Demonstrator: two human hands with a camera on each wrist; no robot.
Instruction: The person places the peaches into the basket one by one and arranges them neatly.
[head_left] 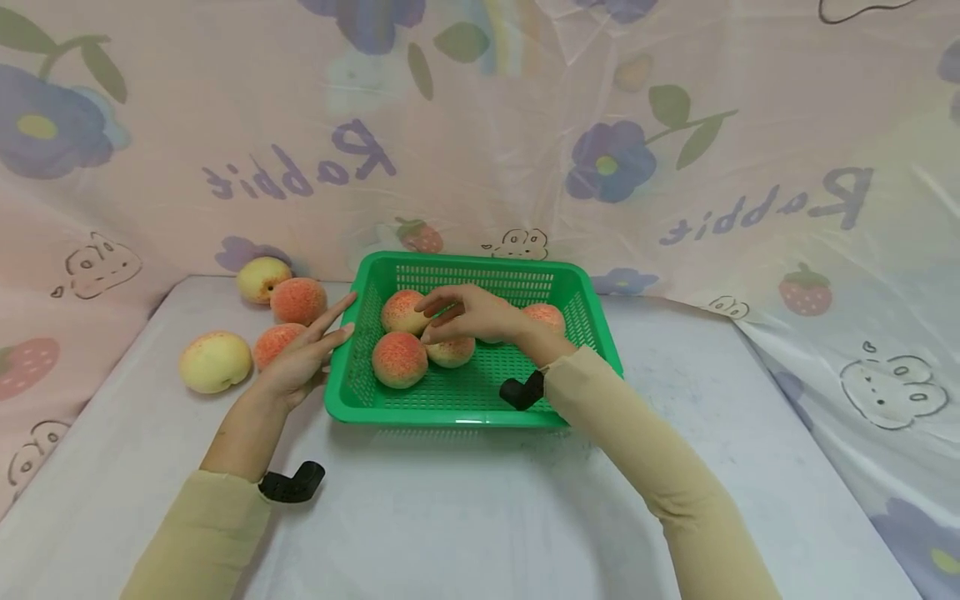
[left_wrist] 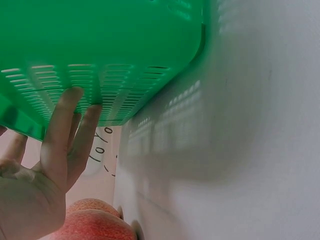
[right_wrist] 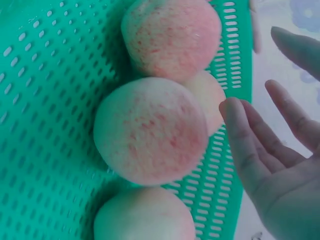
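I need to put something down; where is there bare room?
Free: the table right of the basket, and in front, between the sleeves. Crowded: left of the basket, with fruit and the left hand, and the basket's left half.

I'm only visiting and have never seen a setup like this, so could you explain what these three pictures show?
There is no robot here, only a person's bare left hand and right hand. The widest picture comes from a camera worn on the head, looking forward and down; the other two come from cameras on the left and right wrists. On the pale table stands a green basket with several peach-like fruits in it; four more fruits lie outside, to its left. The left hand appears to touch the basket's left side. The right hand is over the fruits in the basket and holds nothing.
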